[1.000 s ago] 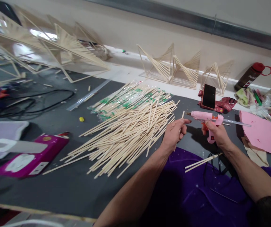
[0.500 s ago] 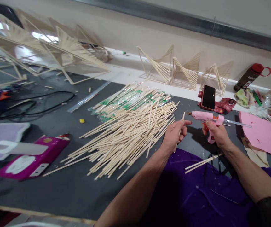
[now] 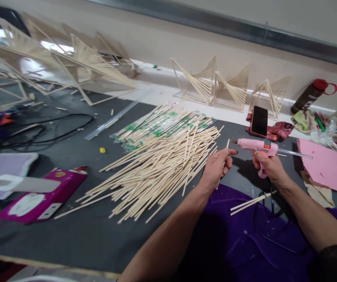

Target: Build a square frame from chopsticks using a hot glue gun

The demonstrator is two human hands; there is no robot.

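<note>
My right hand is wrapped round a pink hot glue gun, with a clear glue stick jutting from its back end. The gun's nozzle points left, at or very near the upper tip of a thin wooden stick. That stick is pinched in my left hand, whose fingers hide most of its length. A big loose pile of wooden sticks lies left of my left hand. Two more sticks rest below the hands, over the purple cloth.
Packaged sticks lie behind the pile. Twisted stick frames line the wall, with larger ones at left. A phone, red-capped bottle and pink sheet are at right. A magenta box lies at left.
Almost nothing differs. The glue gun has shifted very slightly left, its nozzle staying by the stick's tip.
</note>
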